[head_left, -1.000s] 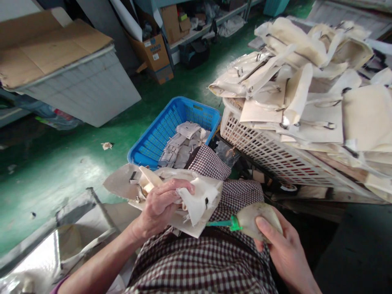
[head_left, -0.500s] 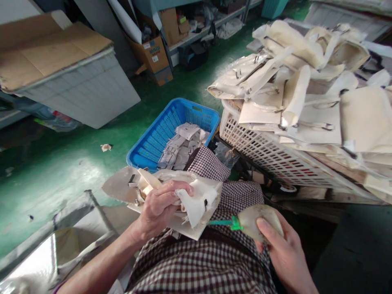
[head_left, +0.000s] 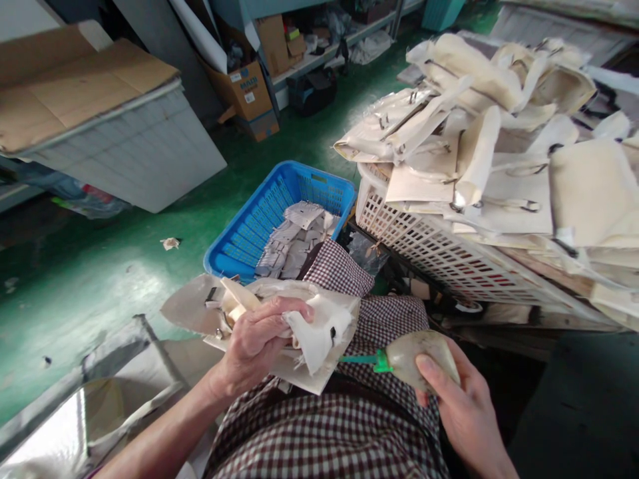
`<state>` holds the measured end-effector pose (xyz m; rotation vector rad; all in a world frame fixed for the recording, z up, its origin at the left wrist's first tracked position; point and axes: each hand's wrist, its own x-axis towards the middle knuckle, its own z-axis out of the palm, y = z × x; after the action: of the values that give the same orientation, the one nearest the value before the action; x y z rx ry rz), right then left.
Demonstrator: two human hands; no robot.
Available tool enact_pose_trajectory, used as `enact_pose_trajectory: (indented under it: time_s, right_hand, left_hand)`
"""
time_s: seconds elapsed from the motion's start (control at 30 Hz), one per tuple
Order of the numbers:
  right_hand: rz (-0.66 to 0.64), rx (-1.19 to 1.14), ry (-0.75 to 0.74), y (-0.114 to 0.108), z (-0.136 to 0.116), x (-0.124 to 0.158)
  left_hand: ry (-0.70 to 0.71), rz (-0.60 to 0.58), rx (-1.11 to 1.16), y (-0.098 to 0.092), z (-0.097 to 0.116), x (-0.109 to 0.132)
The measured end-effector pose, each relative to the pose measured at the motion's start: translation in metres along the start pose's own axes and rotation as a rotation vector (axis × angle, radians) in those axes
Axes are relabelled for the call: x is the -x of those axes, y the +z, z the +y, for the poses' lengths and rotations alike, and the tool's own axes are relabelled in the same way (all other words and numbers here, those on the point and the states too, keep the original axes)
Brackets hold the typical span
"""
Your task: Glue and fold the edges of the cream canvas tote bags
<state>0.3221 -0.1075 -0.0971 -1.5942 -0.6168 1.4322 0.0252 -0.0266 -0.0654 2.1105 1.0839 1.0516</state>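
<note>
My left hand (head_left: pixel 264 336) is closed around a cream-coloured fabric piece (head_left: pixel 324 332) with loose flaps, frayed edges and small dark metal fittings. It is held above my checked apron (head_left: pixel 319 432). In my right hand (head_left: pixel 459 392) is a squeeze bottle (head_left: pixel 419 359), cloudy and beige, with a green collar and a thin green nozzle. The bottle lies sideways, its nozzle pointing left at the lower right edge of the fabric piece. Whether the tip touches the piece, I cannot tell. My left fingertips press on a white flap.
A blue basket (head_left: pixel 219 246) with grey-white pieces stands on the green floor (head_left: pixel 124 293). To the right, a white basket (head_left: pixel 414 233) is heaped with similar cream pieces (head_left: pixel 519 179). A cardboard-topped white bin (head_left: pixel 140 146) stands at upper left. Clear plastic-covered material (head_left: pixel 120 399) lies at lower left.
The whole view has shifted slightly. Both hands keep their grips, and the bottle and fabric piece stay nearly in the same position relative to each other.
</note>
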Motion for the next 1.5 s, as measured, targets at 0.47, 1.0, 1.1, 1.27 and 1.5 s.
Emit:
enact_pose_trajectory:
  time_s: [0.47, 1.0, 1.1, 1.27, 1.5]
  right_hand:
    - [0.082, 0.079, -0.03, 0.0, 0.006, -0.006]
    - [0.216, 0.193, -0.084, -0.003, 0.012, -0.019]
    - [0.244, 0.194, -0.106, -0.001, 0.013, -0.02]
    - [0.237, 0.177, -0.124, 0.004, 0.01, -0.019]
    - [0.108, 0.144, -0.081, -0.006, 0.007, -0.017]
  left_hand:
    - [0.029, -0.018, 0.001, 0.002, -0.004, 0.001]
    - [0.049, -0.029, 0.011, 0.003, -0.003, -0.002]
    - [-0.004, -0.031, 0.034, 0.003, -0.005, 0.0]
    - [0.011, -0.023, 0.019, 0.003, -0.008, 0.002]
    - [0.01, -0.063, 0.027, 0.003, -0.009, 0.003]
